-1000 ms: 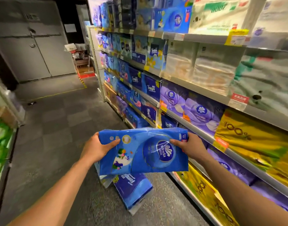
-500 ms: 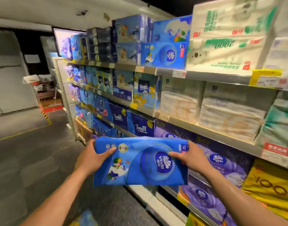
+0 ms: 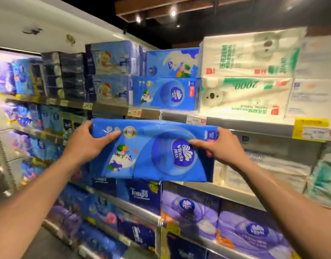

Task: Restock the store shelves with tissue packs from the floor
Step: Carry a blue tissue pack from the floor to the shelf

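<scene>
I hold a blue Vinda tissue pack (image 3: pixel 151 152) flat in front of me, long side level, just below the top shelf edge (image 3: pixel 146 113). My left hand (image 3: pixel 86 143) grips its left end, thumb on the front. My right hand (image 3: pixel 220 146) grips its right end, fingers across the front beside the logo. A matching blue Vinda pack (image 3: pixel 166 94) stands on the top shelf directly above, with another blue pack (image 3: pixel 172 62) stacked on it.
White and green tissue bundles (image 3: pixel 249 81) fill the top shelf to the right. Blue packs (image 3: pixel 112 75) and dark packs (image 3: pixel 65 75) stand to the left. Lower shelves hold Tempo packs (image 3: pixel 140 193) and purple packs (image 3: pixel 191 210). A yellow price label (image 3: pixel 310 128) hangs at right.
Both hands have lifted the blue pack from waist height up to just under the top shelf. My view has tilted upward, so the floor and the packs lying on it have left the frame.
</scene>
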The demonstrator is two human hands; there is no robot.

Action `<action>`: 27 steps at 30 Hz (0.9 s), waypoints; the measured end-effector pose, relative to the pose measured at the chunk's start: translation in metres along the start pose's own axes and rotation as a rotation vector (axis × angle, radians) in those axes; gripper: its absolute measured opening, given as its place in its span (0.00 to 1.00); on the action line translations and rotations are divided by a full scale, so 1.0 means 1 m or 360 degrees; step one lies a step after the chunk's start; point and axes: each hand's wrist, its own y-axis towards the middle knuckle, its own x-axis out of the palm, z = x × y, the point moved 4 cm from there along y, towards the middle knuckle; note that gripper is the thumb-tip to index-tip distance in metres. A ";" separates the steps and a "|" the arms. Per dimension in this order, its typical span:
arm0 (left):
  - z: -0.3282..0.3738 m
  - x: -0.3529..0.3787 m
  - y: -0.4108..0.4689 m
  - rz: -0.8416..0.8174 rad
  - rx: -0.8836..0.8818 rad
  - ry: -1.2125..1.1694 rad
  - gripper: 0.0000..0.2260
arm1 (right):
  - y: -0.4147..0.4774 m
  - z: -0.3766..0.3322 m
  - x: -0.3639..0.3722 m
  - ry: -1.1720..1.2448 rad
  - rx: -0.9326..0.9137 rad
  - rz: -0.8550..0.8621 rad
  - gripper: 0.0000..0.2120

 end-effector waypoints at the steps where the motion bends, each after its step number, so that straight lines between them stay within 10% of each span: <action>1: 0.006 0.004 0.020 0.0025 0.0017 -0.0052 0.26 | 0.017 -0.007 -0.008 -0.0012 -0.0012 0.0035 0.17; 15: 0.071 0.080 0.264 0.0316 0.0303 -0.0445 0.20 | 0.259 -0.044 -0.035 -0.0258 -0.0217 0.0465 0.41; 27: 0.040 0.132 0.331 0.0179 0.0487 -0.0296 0.20 | 0.307 -0.009 0.009 -0.0613 -0.0102 0.0499 0.41</action>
